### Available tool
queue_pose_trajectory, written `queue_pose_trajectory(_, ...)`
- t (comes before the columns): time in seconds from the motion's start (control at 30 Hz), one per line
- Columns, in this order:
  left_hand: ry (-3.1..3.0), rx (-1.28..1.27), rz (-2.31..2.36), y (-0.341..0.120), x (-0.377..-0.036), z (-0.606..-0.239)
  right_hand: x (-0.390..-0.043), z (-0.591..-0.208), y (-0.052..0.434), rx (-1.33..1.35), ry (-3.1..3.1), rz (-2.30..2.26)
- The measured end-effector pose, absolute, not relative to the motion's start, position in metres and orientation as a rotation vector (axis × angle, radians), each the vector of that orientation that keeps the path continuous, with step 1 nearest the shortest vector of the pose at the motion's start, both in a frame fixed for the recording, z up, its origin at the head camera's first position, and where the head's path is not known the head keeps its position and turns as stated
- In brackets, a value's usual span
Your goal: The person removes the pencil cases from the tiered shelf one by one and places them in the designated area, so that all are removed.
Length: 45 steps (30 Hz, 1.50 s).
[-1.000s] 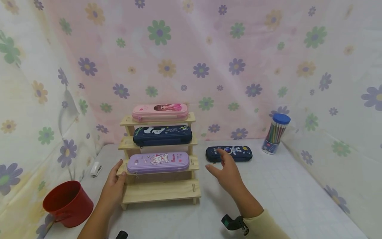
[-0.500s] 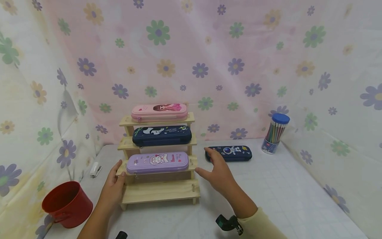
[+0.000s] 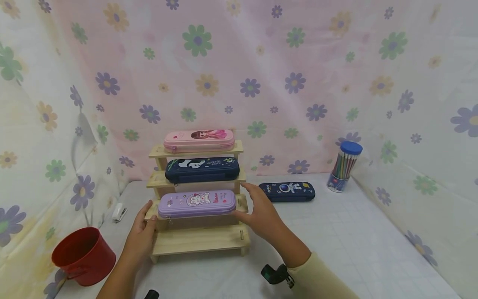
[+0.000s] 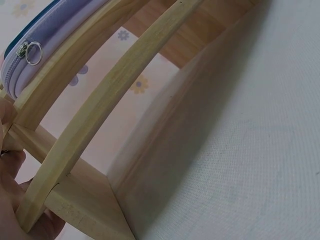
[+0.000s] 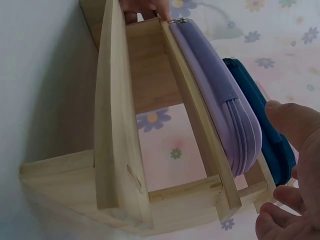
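A wooden tiered rack (image 3: 201, 241) stands on the table. My left hand (image 3: 140, 234) grips its left side at the second step from the bottom; in the left wrist view, fingers (image 4: 11, 165) curl about the wood. My right hand (image 3: 263, 216) is by the rack's right end, thumb and fingers spread, near the purple pencil case (image 3: 196, 204) on that step. The right wrist view shows the thumb (image 5: 290, 120) apart from the purple case (image 5: 220, 100). Above it lie a navy panda pencil case (image 3: 203, 170) and, on top, a pink pencil case (image 3: 199, 141).
A navy astronaut pencil case (image 3: 289, 192) lies on the table right of the rack. Farther right stands a blue-lidded tub of pencils (image 3: 344, 167). At left are a red bucket (image 3: 85, 256) and a small white stapler (image 3: 119, 212). Floral cloth (image 3: 224, 50) hangs behind.
My right hand has moved left, from over the astronaut pencil case to the rack's right end. My left hand stays on the rack, and the pencil cases have not moved.
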State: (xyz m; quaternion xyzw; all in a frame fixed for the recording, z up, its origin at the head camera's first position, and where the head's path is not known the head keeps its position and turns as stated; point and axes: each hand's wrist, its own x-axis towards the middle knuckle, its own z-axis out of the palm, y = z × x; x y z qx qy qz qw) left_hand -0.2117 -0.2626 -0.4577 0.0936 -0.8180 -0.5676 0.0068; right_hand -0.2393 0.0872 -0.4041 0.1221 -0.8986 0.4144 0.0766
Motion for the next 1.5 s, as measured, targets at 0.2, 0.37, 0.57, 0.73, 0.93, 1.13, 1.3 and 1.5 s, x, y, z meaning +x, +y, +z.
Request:
queue_pose_trajectory(0.2, -2.560, 0.312, -1.773, -0.262, -0.210, -0.458, -0.242, -0.405, 0.078, 0.397, -2.700, 1.202)
queue_pose_trajectory(0.37, -2.555, 0.302, -1.782, -0.262, -0.210, -0.460, -0.244, -0.407, 0.073, 0.438, -2.684, 1.199)
queue_pose_trajectory(0.57, -2.556, 0.298, -1.780, -0.264, -0.211, -0.462, -0.248, -0.411, 0.066, 0.489, -2.650, 1.198)
queue_pose_trajectory(0.73, -2.566, 0.314, -1.779, -0.263, -0.210, -0.462, -0.249, -0.413, 0.062, 0.467, -2.654, 1.178)
queue_pose_trajectory(0.93, -2.562, 0.303, -1.773, -0.261, -0.210, -0.462, -0.250, -0.415, 0.057, 0.519, -2.701, 1.171)
queue_pose_trajectory(1.13, -2.572, 0.298, -1.763, -0.261, -0.210, -0.461, -0.255, -0.416, 0.053, 0.579, -2.745, 1.158)
queue_pose_trajectory(1.3, -2.569, 0.305, -1.774, -0.262, -0.213, -0.460, -0.258, -0.416, 0.053, 0.591, -2.735, 1.159)
queue_pose_trajectory(1.5, -2.571, 0.309, -1.763, -0.264, -0.213, -0.460, -0.260, -0.419, 0.054, 0.651, -2.705, 1.090)
